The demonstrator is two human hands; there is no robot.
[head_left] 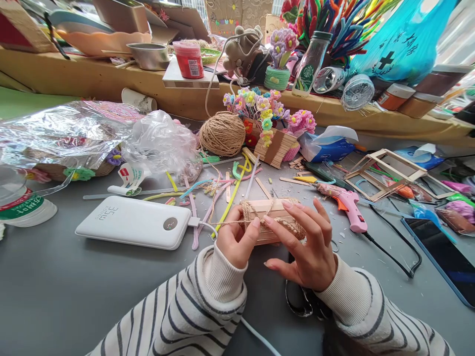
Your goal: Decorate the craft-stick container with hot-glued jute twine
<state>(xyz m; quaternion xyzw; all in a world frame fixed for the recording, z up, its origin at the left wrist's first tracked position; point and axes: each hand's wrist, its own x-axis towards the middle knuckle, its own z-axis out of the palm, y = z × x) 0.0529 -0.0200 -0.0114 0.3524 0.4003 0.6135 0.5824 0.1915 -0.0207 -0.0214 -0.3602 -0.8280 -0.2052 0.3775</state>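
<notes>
A small craft-stick box (272, 210) wrapped in twine is in front of me, above the grey table. My left hand (237, 235) grips its left end, thumb on the near side, and a strand of twine runs leftward past the fingers. Spread fingers of my right hand (309, 242) rest their tips on the twine along the box's right part; its thumb is apart below. Behind the box sits a ball of jute twine (222, 133). To the right lies a pink glue gun (345, 202). The box's underside is hidden.
A white power bank (133, 222) with a cable lies left, a phone (445, 257) right. Pipe cleaners (233, 195) and loose craft sticks (263, 188) litter the middle. A craft-stick frame (386, 173) stands back right. Flowers, jars and a cardboard-covered ledge (178, 101) line the back.
</notes>
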